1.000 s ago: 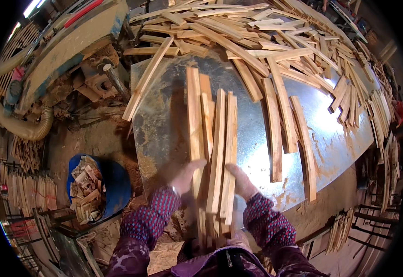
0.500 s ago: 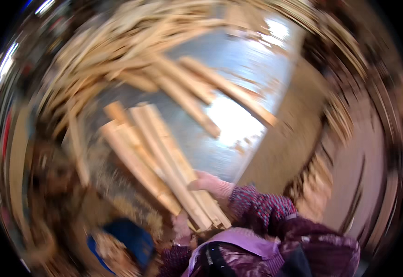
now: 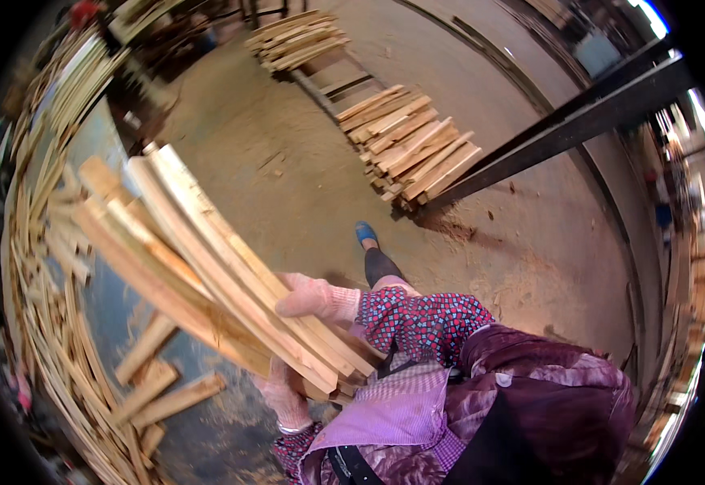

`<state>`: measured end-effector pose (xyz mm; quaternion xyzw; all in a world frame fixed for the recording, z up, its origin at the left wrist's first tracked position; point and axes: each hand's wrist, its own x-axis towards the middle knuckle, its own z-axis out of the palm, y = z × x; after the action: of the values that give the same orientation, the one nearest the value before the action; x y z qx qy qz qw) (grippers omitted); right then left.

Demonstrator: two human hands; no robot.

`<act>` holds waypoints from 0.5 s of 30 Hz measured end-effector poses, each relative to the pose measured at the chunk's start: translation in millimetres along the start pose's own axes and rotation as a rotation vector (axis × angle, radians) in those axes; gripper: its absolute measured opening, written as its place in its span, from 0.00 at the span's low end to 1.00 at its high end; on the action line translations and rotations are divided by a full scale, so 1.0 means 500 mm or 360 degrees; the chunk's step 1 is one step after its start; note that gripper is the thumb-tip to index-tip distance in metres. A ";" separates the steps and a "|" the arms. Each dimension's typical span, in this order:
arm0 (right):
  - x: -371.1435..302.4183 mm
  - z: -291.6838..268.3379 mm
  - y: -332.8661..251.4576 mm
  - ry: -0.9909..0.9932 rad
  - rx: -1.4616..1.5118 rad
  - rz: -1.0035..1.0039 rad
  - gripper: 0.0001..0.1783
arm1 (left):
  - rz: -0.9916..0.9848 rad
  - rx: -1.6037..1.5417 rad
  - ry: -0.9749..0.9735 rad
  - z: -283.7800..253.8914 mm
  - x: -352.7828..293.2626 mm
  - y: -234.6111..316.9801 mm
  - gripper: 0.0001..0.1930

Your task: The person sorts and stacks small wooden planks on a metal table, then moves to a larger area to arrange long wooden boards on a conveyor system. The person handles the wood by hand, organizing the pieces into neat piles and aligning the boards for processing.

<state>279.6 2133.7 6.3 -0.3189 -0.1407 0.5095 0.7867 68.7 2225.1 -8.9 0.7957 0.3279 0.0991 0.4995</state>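
Observation:
A bundle of several long wooden boards (image 3: pixel 207 250) lies across both my arms, its near ends close against my apron. My right hand (image 3: pixel 310 297), in a pale pink knitted glove, is closed over the boards' right edge with the thumb on top. My left hand (image 3: pixel 283 393), gloved alike, grips the bundle from beneath and from the left near its lower end. Its fingertips are partly hidden under the wood.
At left a grey metal table (image 3: pixel 183 428) carries loose wood pieces (image 3: pixel 146 343) and a heap of thin strips (image 3: pixel 53 323). Ahead, two stacks of boards (image 3: pixel 409 145) (image 3: pixel 297 39) rest on a low rack (image 3: pixel 328 89). A dark steel beam (image 3: pixel 562 129) slants up beside the nearer stack.
I have turned to the right with the boards still in both hands. The metal table has shifted to the left of the view, and the floor and rack stacks now show ahead.

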 end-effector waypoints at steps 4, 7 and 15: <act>-0.001 -0.155 -0.041 0.0473 -0.0134 -0.0225 0.45 | -0.0468 -0.1051 -0.0332 0.098 0.202 0.140 0.31; 0.007 -0.298 -0.104 0.0928 -0.0103 -0.0419 0.43 | -0.0499 -0.0762 -0.0635 0.208 0.364 0.225 0.35; -0.064 -0.744 -0.274 0.1708 0.0124 -0.0706 0.25 | -0.0413 -0.0029 -0.1635 0.755 0.737 0.331 0.28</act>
<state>566.0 1933.6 -183.6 -0.4662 0.2330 0.1045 0.8470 603.6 2130.9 -110.9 0.6901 0.1359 -0.3634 0.6109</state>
